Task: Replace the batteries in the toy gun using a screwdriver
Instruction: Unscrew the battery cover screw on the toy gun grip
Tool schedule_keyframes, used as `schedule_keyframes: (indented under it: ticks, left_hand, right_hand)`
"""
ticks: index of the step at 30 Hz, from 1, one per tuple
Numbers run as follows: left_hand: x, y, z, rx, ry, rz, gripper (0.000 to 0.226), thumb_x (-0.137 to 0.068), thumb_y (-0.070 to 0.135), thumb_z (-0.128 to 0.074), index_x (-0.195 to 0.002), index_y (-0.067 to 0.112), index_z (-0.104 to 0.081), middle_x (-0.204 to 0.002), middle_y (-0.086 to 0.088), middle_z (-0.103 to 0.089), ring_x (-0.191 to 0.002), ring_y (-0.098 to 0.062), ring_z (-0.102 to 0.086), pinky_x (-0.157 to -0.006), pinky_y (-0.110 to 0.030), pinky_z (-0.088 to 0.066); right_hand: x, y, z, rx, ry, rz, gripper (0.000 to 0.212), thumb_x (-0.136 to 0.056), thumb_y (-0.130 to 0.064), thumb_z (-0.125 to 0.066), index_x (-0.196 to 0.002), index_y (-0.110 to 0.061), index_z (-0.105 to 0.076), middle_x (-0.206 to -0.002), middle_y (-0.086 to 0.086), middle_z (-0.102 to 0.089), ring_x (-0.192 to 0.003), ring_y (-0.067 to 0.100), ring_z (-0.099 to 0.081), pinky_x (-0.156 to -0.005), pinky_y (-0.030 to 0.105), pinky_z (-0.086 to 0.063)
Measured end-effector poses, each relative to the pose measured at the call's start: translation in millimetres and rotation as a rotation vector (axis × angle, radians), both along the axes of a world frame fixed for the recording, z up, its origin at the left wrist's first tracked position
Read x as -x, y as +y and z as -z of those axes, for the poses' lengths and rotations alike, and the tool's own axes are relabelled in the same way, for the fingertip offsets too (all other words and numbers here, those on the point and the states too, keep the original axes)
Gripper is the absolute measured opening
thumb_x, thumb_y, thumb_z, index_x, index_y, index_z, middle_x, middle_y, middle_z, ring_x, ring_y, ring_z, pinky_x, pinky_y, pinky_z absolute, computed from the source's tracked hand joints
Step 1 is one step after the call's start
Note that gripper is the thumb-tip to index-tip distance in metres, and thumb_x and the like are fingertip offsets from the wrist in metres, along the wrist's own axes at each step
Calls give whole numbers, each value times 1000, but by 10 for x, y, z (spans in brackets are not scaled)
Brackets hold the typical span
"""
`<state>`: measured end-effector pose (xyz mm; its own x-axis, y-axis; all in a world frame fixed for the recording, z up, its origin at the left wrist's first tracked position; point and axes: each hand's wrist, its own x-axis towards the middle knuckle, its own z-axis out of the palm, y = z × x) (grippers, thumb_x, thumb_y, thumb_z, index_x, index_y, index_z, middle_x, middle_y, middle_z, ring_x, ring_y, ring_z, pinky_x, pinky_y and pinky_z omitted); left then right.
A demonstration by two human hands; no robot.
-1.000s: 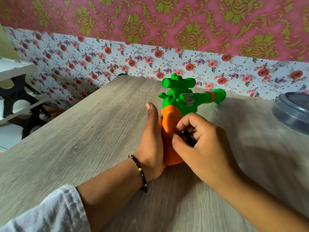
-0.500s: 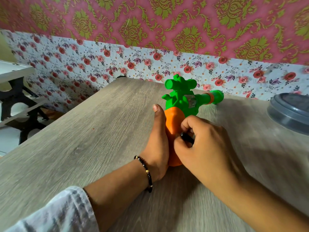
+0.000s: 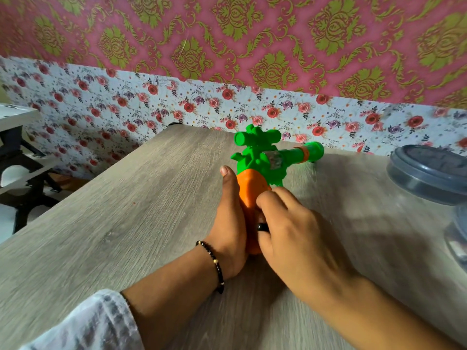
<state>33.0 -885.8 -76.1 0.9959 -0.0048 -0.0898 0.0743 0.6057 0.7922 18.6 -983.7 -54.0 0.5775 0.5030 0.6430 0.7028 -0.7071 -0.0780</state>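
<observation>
The toy gun (image 3: 257, 157) stands on the wooden table (image 3: 126, 223), green on top with an orange grip (image 3: 252, 188); its barrel points right. My left hand (image 3: 228, 223) presses flat against the grip's left side, thumb up, and holds it. My right hand (image 3: 295, 236) curls over the grip's right side, its fingers closed on a small black round object (image 3: 261, 227) that touches the grip. Most of that object is hidden, so I cannot tell what it is. No screwdriver shaft or loose battery shows.
A clear container with a grey lid (image 3: 429, 173) stands at the right, with another jar (image 3: 457, 236) below it at the frame's edge. A floral wall runs behind the table. A black-and-white rack (image 3: 20, 160) sits beyond the table's left edge.
My right hand has slid lower and closer over the orange grip, its fingers now flatter on it. The black object sits lower on the grip. My left hand and the gun stay put.
</observation>
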Motion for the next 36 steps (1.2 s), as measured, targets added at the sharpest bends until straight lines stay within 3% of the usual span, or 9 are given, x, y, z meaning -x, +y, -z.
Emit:
schedule_keyframes:
  ticks: [2, 4, 10, 13, 16, 19, 27, 31, 36]
  left_hand:
    - [18, -7, -21, -20, 11, 7, 77, -86, 72, -17, -83, 14, -67, -68, -7, -68, -61, -16, -66, -57, -24, -54]
    - [33, -7, -46, -47, 23, -5, 78, -86, 72, -15, -96, 13, -66, -74, -8, -69, -67, -19, -67, -61, -26, -56]
    - [36, 31, -93, -21, 62, -58, 72, -89, 69, -19, -111, 14, -61, -76, -8, -63, -70, -20, -60, -66, -31, -53]
    - [43, 20, -91, -40, 69, -57, 54, -92, 59, -31, -107, 17, -61, -78, -8, -62, -72, -21, -60, -74, -35, -50]
    - [23, -13, -64, -91, 81, -70, 33, -85, 42, -53, -104, 15, -59, -78, -6, -63, -71, -17, -61, -68, -32, -53]
    - [-4, -7, -42, -125, 74, -97, 45, -63, 26, -68, -104, 12, -59, -78, -5, -64, -66, -15, -65, -57, -25, -57]
    - [17, 1, -40, -238, 88, -75, 64, -61, 11, -69, -121, -4, -53, -82, -14, -69, -61, -13, -70, -50, -25, -55]
    - [6, 14, -18, -238, 89, -69, 47, -77, 3, -65, -122, -5, -53, -82, -13, -70, -62, -14, -70, -52, -26, -56]
    - [6, 20, -18, -238, 93, -73, 25, -84, -1, -60, -108, 0, -57, -78, -10, -72, -63, -14, -69, -57, -29, -58]
  right_hand:
    - [-61, -101, -3, -87, 51, -74, 12, -76, -19, -46, -72, -11, -54, -73, 3, -54, -49, 26, -51, -38, 32, -43]
    - [-121, -274, 2, -132, 105, -116, 13, -76, -22, -43, -70, -15, -53, -72, -2, -52, -53, 20, -50, -42, 34, -44]
    - [-210, -928, 201, -18, 175, -22, 8, -73, -23, -42, -69, -21, -48, -68, -8, -49, -51, 18, -49, -43, 32, -46]
    - [-247, -1098, 259, 65, 186, 42, 11, -72, -23, -39, -67, -20, -48, -65, -7, -47, -47, 17, -46, -46, 30, -39]
    - [-289, -1117, 242, 127, 174, 43, 18, -75, -22, -37, -66, -14, -50, -66, -1, -46, -46, 19, -41, -46, 30, -35]
    - [-328, -1113, 253, 181, 154, 46, 17, -78, -21, -39, -68, -15, -50, -69, 0, -43, -45, 18, -36, -40, 30, -37]
    - [-438, -1193, 270, -107, 320, 15, 9, -75, -18, -55, -68, -16, -61, -69, -6, -60, -64, 13, -57, -58, 35, -48]
    - [-458, -1212, 279, -260, 387, 45, 13, -78, -6, -64, -68, -15, -65, -63, -8, -63, -62, 9, -58, -57, 27, -47]
    - [-455, -1204, 300, -302, 441, 83, 14, -80, -9, -64, -69, -17, -65, -59, -9, -61, -56, 11, -56, -51, 25, -43]
